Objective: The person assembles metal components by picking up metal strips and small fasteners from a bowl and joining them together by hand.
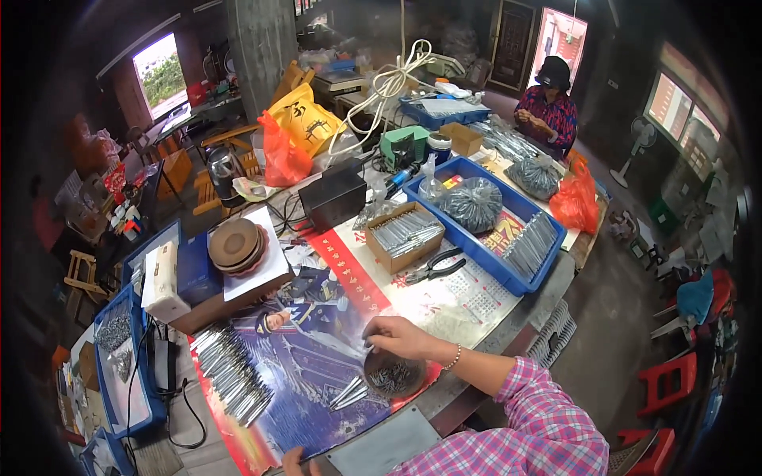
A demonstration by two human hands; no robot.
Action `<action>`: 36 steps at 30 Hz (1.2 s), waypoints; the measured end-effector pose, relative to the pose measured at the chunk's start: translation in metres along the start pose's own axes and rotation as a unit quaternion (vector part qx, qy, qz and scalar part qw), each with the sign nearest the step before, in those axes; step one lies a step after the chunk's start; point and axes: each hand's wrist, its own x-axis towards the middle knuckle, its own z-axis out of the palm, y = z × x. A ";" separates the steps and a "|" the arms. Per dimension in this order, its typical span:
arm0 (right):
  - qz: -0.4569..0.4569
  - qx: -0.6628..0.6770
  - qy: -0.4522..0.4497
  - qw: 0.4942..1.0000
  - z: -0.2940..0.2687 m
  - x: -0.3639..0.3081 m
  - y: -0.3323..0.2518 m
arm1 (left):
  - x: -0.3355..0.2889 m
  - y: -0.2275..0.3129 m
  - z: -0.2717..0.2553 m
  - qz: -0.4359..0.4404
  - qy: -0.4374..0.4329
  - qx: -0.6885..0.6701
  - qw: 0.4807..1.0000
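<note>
1. Holds right hand (394, 337) over the left rim of a round bowl (417, 382), fingers curled inward and close together; cannot tell, at this size, whether pinching anything. Shows left hand (298, 462) only in part, cut off at the lower edge near a flat grey plate (381, 446); cannot tell the state of the fingers there.
2. Looks partway along, judging from the layout on the desk (508, 329).
3. Has plenty left in the bowl: a layer of small dark metal parts (390, 378).
4. Has a small group of slim metal rods (349, 393) just left of the bowl, lying side by side on a printed purple sheet (298, 373).
5. Has a long row of metal rods (230, 373) farther left, many and roughly parallel; could be handled already or waiting, cannot tell which.
6. Has more stock beyond: rods filling a cardboard box (425, 252), and a blue tray (514, 279) with another rod stack (530, 244) and a bag of dark pieces (472, 203).
7. Leaves pliers (435, 268) untouched beside the box.
</note>
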 end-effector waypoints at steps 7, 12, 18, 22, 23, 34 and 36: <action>0.017 0.134 0.094 0.986 -0.022 -0.005 0.032 | 0.005 0.024 0.001 -0.048 -0.013 0.004 0.999; 0.012 0.176 0.100 0.979 -0.022 0.002 0.042 | 0.007 0.028 0.000 -0.030 -0.028 0.023 0.999; -0.014 0.123 0.112 0.986 -0.018 0.000 0.061 | 0.009 0.032 -0.001 -0.029 -0.015 0.049 0.998; -0.021 0.136 0.102 0.985 -0.018 0.004 0.057 | 0.008 0.035 -0.006 -0.029 -0.023 0.049 0.998; 0.002 0.108 0.082 0.991 -0.020 0.002 0.052 | 0.008 0.037 -0.007 -0.032 -0.025 0.043 0.998; 0.000 0.111 0.099 0.989 -0.020 0.003 0.053 | 0.009 0.021 0.001 -0.022 -0.039 0.036 0.998; -0.011 0.102 0.097 0.990 -0.021 0.003 0.050 | 0.007 0.018 0.003 -0.020 -0.022 0.047 0.998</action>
